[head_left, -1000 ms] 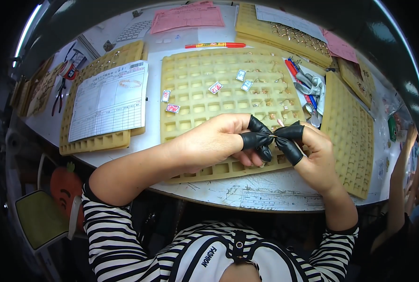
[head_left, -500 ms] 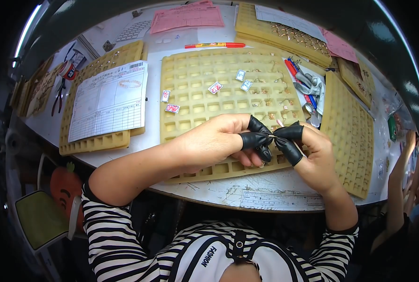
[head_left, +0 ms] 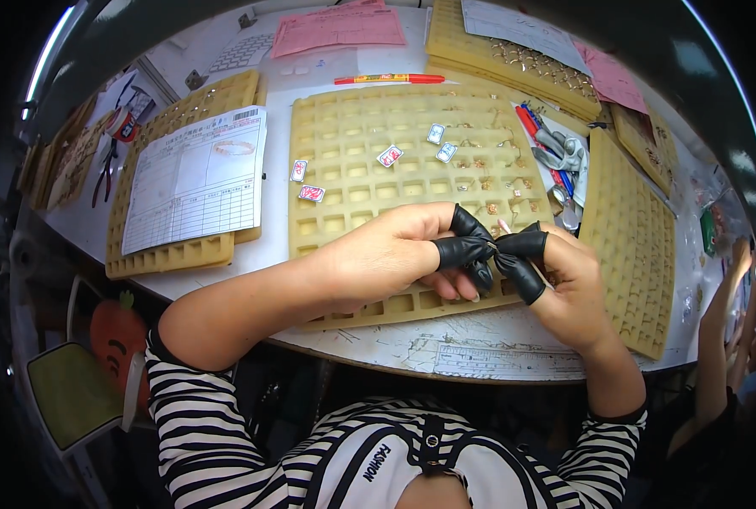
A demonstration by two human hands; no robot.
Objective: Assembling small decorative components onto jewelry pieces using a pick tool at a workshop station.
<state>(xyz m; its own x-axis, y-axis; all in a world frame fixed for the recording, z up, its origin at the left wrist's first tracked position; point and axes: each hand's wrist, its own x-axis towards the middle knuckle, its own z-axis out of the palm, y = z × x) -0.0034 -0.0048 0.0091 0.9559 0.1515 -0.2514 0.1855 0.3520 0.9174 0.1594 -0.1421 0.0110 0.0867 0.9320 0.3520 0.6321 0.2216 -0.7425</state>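
Observation:
Black rubber finger cots cover the thumb and fingertips of my left hand (head_left: pixel 407 242), which pinches tightly over the yellow tray (head_left: pixel 344 157). Opposite it, my right hand (head_left: pixel 564 271), also in black cots on thumb and forefinger, meets it tip to tip. Between the fingertips sits something tiny, mostly hidden; its kind is not clear. A thin pinkish stick (head_left: pixel 503 226) rises from behind the right forefinger, and its lower end shows near the thumb. Small gold-coloured jewellery pieces (head_left: pixel 491 208) lie in the tray's right-hand compartments. Several small written tags (head_left: pixel 390 156) rest on the tray.
A printed form (head_left: pixel 195 182) lies on another compartment tray at left. Behind the tray is a red-and-yellow marker (head_left: pixel 389 79). Pens and tools (head_left: pixel 564 157) lie at right, beside a tilted yellow tray (head_left: pixel 628 246). A steel ruler (head_left: pixel 505 360) lies near the front edge. Another person's arm (head_left: pixel 717 331) is far right.
Both hands stay almost in place, still pinched together. The small light-coloured piece between the fingertips shows less than before.

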